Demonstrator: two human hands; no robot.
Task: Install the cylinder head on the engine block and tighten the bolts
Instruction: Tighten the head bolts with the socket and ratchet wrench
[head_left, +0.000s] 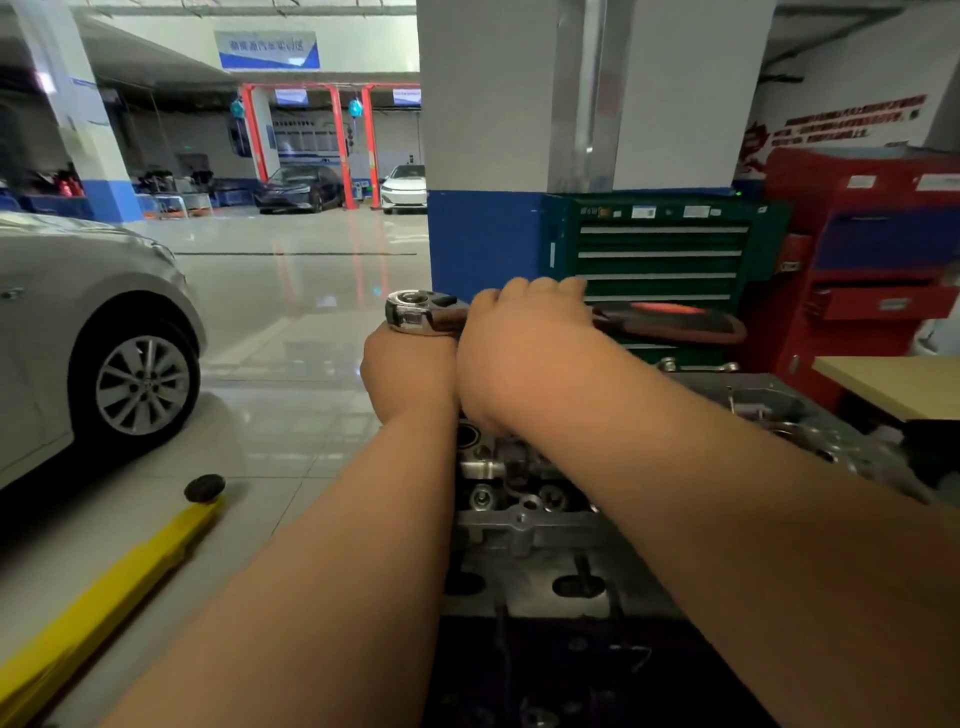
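Observation:
The grey metal cylinder head (524, 519) lies on the engine block below my arms, with bolt holes and valve parts showing. Above it stands a chrome ratchet wrench (415, 312) with a black and red handle (675, 319) pointing right. My right hand (524, 353) grips the wrench shaft just behind the ratchet's chrome end. My left hand (410, 376) sits directly under the ratchet's chrome end, fingers curled round whatever hangs below it; the socket or extension itself is hidden by both hands.
A silver car (88, 332) stands at the left. A yellow lift arm (104, 597) with a black pad crosses the floor. Behind the engine are a green tool cabinet (660, 249), a red tool cabinet (872, 260) and a white-and-blue pillar (519, 130). A beige tabletop (893, 384) is at right.

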